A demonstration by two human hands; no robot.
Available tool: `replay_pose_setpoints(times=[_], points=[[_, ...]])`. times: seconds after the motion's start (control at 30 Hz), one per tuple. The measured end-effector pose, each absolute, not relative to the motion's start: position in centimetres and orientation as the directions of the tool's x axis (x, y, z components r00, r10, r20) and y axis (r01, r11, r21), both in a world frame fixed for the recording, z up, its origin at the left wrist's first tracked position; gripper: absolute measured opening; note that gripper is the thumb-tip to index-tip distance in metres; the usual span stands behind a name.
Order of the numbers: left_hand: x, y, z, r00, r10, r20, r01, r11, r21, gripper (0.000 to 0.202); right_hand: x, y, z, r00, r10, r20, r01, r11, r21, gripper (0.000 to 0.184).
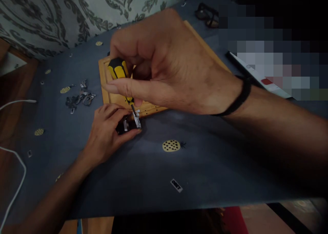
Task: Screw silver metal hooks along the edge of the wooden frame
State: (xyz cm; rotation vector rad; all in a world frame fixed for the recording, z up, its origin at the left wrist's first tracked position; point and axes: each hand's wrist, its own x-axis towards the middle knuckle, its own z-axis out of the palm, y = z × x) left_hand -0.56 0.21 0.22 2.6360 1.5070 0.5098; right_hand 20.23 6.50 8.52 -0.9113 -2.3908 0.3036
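My right hand is closed round the yellow and black handle of a screwdriver, held upright with its tip down on a small black part with metal brackets. My left hand pinches that part and holds it against the dark blue cloth, just in front of a wooden board. The screwdriver's shaft shows below my right thumb. Most of the small part is hidden by my left fingers.
A heap of small metal and black parts lies left of the board. Glasses rest at the far edge. White cables run along the left on the wooden floor. A flat light object lies at right.
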Motion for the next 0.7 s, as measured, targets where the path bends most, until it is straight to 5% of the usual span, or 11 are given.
replay_pose_setpoints(times=[0.17,0.57,0.7], points=[[-0.6,0.2,0.3,0.457,0.856,0.241,0.828,-0.508,0.235,0.031,20.1,6.5,8.4,-0.623,0.689,0.370,0.571,0.724,-0.386,0.049],[-0.5,0.2,0.3,0.474,0.843,0.256,0.826,-0.526,0.204,0.029,21.1,6.8,9.2,-0.782,0.526,0.334,0.277,0.774,-0.570,0.022],[-0.6,0.2,0.2,0.466,0.848,0.252,0.828,-0.519,0.212,0.029,20.9,7.1,9.1,-0.738,0.581,0.343,0.368,0.773,-0.516,0.030]])
